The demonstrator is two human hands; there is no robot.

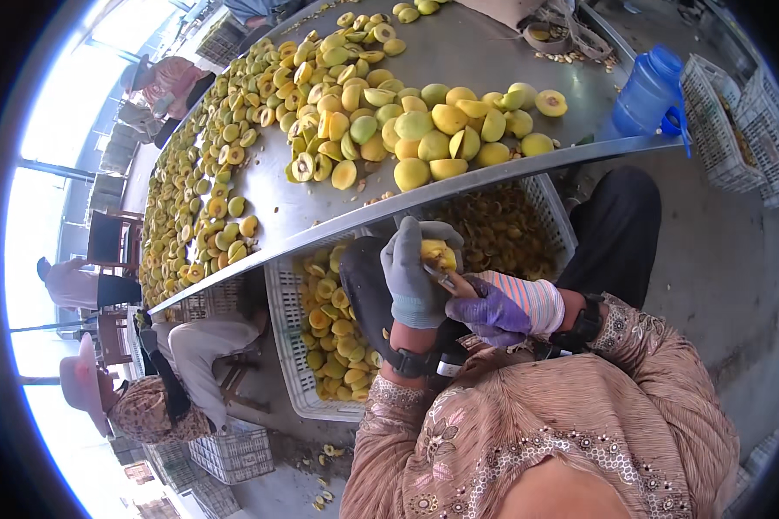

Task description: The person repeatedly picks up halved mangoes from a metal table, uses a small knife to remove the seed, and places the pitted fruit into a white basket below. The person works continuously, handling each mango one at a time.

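Observation:
My left hand (414,266), in a grey glove, is closed around a cut yellow peach half (439,254) just below the table edge. My right hand (499,313) wears a purple and striped glove. Its fingers wrap the brownish handle of a small pitting knife (449,279), whose metal tip meets the fruit; the exact shape of the blade is hidden. Beyond my hands, a heap of whole-looking and halved yellow-green peaches (415,125) lies on the metal table (273,208).
Under the table stand a white crate (286,346) of peach halves and another crate (564,229) of brown scraps. A blue water jug (647,91) sits at the table's right corner. White crates (710,147) stand farther right. Several people work at left, one in a pink hat (80,385).

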